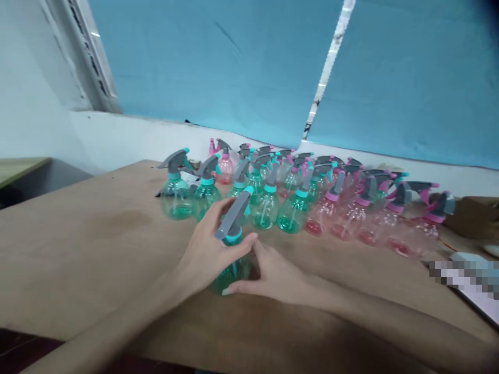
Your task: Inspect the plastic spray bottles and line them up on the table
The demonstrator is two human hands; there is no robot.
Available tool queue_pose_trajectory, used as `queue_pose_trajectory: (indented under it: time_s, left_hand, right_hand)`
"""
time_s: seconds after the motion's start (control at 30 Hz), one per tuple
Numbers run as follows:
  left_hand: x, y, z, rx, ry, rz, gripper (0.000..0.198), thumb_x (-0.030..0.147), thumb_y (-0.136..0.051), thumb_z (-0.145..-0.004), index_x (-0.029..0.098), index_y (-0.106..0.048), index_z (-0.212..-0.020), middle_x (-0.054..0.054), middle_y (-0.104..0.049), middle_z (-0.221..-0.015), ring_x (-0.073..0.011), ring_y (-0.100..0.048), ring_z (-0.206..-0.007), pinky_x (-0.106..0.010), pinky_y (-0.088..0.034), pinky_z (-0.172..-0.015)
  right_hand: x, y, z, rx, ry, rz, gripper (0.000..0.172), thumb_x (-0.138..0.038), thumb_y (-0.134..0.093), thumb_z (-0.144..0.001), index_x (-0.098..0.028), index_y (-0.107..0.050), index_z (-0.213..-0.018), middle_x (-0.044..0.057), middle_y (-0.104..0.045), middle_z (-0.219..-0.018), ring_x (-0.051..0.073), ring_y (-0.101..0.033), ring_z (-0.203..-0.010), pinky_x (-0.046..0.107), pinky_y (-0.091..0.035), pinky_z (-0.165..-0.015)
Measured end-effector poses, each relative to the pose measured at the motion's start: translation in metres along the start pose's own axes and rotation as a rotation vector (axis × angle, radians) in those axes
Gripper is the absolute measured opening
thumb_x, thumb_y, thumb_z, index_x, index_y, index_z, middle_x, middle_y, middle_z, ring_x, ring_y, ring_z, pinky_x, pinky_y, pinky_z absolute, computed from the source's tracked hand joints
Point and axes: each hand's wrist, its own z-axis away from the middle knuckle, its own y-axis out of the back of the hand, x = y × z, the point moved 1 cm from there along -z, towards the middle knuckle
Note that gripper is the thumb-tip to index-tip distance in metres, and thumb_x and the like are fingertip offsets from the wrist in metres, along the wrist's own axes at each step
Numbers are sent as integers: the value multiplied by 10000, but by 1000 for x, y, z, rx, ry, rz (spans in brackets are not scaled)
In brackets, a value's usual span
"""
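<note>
Bare forearms (128, 311): spreading up from the bottom edge, nearest the lens, and converging on one bottle over a brown tabletop (89, 234).

Left hand (206, 252): gripping the green spray bottle (234, 267) from the left, the thumb crossing just below its teal collar (233, 238) and the fingers curving behind the neck.

Right hand (278, 275): cupping the same bottle low on its right side, the fingers bending around the body and the thumb pressing near the base (fingertips of both hands are all but meeting in front).

Bottle in hand: standing nearly upright before the front row, its grey trigger head (234, 213) leaning and its teal tip pointing up and to the right; whether the base is touching the wood, one cannot tell.

Green row: rounded, see-through bottles with teal collars are lining up just beyond the hands, the leftmost one (177, 196) standing at the row's end.

Pink row: pink-collared bottles (353, 213) are continuing the line to the right, blurring slightly.

Back ranks: more grey heads (323, 160) are crowding behind, pink and teal parts mixing.

Right edge: a brown box (473, 218) is sitting past the last pink bottle, and a flat pinkish object (473, 296) is lying nearer (pixelation is masking part of it).

Backdrop: blue sheeting (218, 67) is hanging above a white ledge (144, 132), a pale strip (329, 65) dividing it.
</note>
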Motion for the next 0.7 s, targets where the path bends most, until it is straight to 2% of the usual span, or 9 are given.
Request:
queue_pose_trajectory:
  time_s: [0.13, 0.23, 0.37, 0.43, 0.53, 0.7]
  left_hand:
    - [-28, 29, 24, 69, 80, -165, 403, 471, -600, -766, 235, -516, -1082, -63, -628, -1018, -288, -602, -947, -405, -494, -779]
    - [-43, 52, 37, 199, 157, -293, 410, 531, -608, -735, 229, -556, -1007, -67, -639, -950, -311, -607, -903, -478, -457, -830]
    - [-64, 83, 42, 213, 176, -254, 355, 521, -580, -772, 222, -572, -961, -54, -626, -936, -279, -600, -891, -430, -464, -801]
    - [-80, 100, 39, 282, 189, -285, 369, 539, -607, -747, 212, -572, -916, -49, -605, -894, -270, -589, -862, -418, -456, -780]
    - [-107, 123, 27, 291, 230, -246, 384, 544, -601, -728, 197, -580, -893, -58, -606, -891, -271, -578, -850, -406, -448, -749]
    - [-147, 153, -6, 367, 263, -227, 329, 492, -631, -664, 199, -553, -791, -31, -599, -787, -255, -578, -822, -368, -442, -723]
  right_hand:
    - [-16, -25, -30, -26, -13, 5, 873, -616, -700, -651, -248, -348, -1360, 98, -576, -1222, 298, -556, -1099, 475, -471, -868]
    - [-29, -40, -51, -87, 28, 47, 906, -629, -697, -640, -269, -327, -1385, 105, -561, -1254, 318, -538, -1134, 489, -466, -872]
    - [-41, -52, -77, -118, 63, 146, 918, -689, -650, -635, -257, -346, -1386, 118, -521, -1304, 335, -520, -1151, 495, -451, -893]
    - [-43, -52, -92, -67, 74, 192, 857, -668, -628, -681, -236, -373, -1376, 126, -492, -1334, 329, -514, -1157, 490, -437, -913]
    - [-45, -46, -116, 30, 58, 245, 729, -603, -583, -769, -199, -417, -1352, 138, -513, -1306, 304, -551, -1106, 457, -453, -895]
    - [-50, -40, -156, 126, -14, 351, 708, -538, -593, -789, -123, -437, -1341, 169, -508, -1321, 322, -463, -1216, 438, -394, -963]
